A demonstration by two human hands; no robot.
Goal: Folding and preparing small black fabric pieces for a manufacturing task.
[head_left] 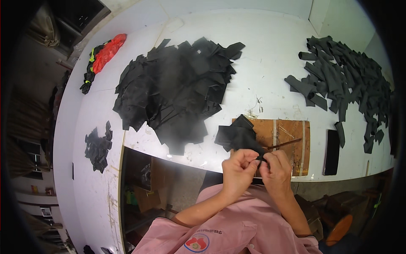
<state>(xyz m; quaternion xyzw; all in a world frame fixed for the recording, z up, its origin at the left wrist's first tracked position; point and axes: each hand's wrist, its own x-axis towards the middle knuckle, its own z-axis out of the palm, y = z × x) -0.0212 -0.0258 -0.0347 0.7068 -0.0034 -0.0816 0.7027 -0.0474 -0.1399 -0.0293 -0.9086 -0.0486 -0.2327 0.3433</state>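
Observation:
My left hand point(240, 172) and my right hand point(277, 167) come together at the table's front edge, both closed in a pinch. Between the fingertips is a small black fabric piece point(260, 158); its exact shape is mostly hidden by the fingers. Just beyond lie several black fabric pieces point(236, 136), overlapping the left part of a brown board point(301, 158). A thin, dark, pointed tool point(288, 144), possibly tweezers or scissors, rests across the board right beside my right hand. I cannot tell whether it touches my fingers.
A large heap of flat black fabric pieces point(182, 91) covers the white table's point(262, 55) middle. Rolled dark pieces point(351, 76) spread at the right, a small pile point(98, 146) at the left. A red plastic bag point(110, 53) sits far left; a black oblong object point(331, 152) lies right of the board.

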